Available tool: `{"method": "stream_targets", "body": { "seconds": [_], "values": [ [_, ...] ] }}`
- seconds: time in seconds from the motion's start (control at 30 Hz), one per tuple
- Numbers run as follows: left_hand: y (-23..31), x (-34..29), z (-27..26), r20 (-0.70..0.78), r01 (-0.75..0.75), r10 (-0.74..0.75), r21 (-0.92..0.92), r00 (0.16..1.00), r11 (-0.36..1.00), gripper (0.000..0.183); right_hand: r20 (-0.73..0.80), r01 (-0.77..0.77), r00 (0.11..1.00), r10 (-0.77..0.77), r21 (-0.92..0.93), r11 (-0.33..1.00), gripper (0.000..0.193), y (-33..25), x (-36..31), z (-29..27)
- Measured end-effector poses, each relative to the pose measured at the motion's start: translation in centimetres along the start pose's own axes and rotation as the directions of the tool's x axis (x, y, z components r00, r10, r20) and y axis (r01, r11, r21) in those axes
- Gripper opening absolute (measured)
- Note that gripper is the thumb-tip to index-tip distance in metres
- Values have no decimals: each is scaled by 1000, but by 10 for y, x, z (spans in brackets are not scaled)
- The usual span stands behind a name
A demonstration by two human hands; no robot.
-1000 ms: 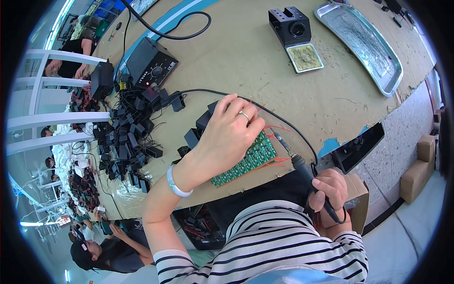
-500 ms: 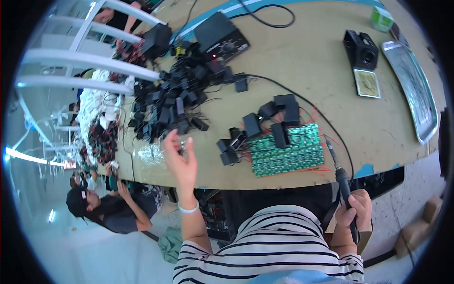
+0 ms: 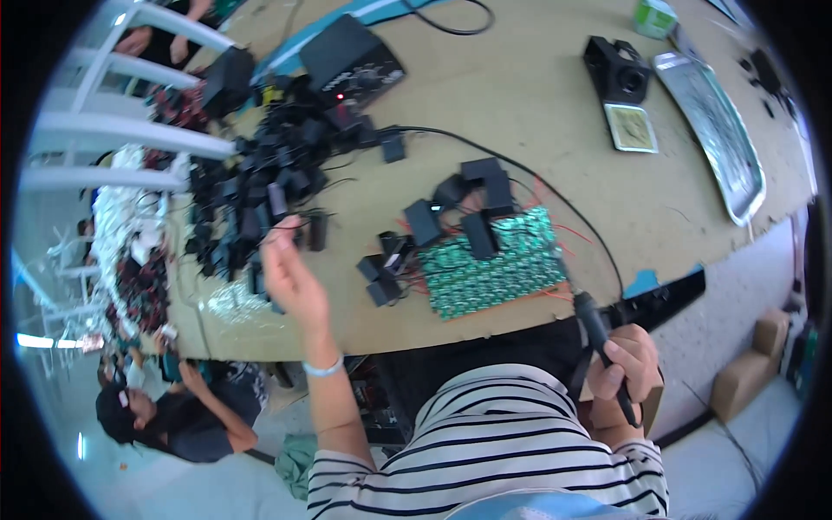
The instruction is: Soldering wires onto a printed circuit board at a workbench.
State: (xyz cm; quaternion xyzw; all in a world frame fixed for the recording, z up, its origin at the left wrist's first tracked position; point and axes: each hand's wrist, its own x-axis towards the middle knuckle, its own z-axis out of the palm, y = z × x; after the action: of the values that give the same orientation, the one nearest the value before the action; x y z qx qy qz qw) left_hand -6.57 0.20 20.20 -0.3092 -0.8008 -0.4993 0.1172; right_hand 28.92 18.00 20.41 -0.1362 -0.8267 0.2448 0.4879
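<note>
My left hand (image 3: 296,282) reaches to the near side of a pile of small black boxes with wires (image 3: 290,143). Its fingertips are pinched together on thin black wires (image 3: 303,217), and one black box (image 3: 317,232) is right beside them. My right hand (image 3: 626,360) is wrapped round the dark handle of a soldering iron (image 3: 593,322), whose tip points away from me, by the right edge of a green circuit board panel (image 3: 494,282). Several black boxes (image 3: 423,223) lie on and around the panel's far and left edges. Red wires stick out from the panel.
A black soldering station (image 3: 351,61) with a lit red light stands at the back; its cable crosses the table. Farther right are a black iron stand (image 3: 617,69) with a sponge tray (image 3: 631,128) and a long metal tray (image 3: 715,139). A person (image 3: 186,412) sits at the left.
My left hand has gone from open fingers to a pinch at the wires by the pile. The soldering iron has tilted more to the left. The whole view has shifted.
</note>
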Motion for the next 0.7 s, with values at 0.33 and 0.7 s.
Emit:
{"method": "stream_targets", "body": {
  "seconds": [0.33,0.7],
  "values": [
    [37,-29,-4,184,133,-58,-427,981,895,34,-187,-68,981,56,-56,996,20,9,-13,-7],
    [87,-40,-16,706,134,23,-167,708,977,22,-96,-54,994,53,-5,999,15,5,-15,-14]
  ]
}}
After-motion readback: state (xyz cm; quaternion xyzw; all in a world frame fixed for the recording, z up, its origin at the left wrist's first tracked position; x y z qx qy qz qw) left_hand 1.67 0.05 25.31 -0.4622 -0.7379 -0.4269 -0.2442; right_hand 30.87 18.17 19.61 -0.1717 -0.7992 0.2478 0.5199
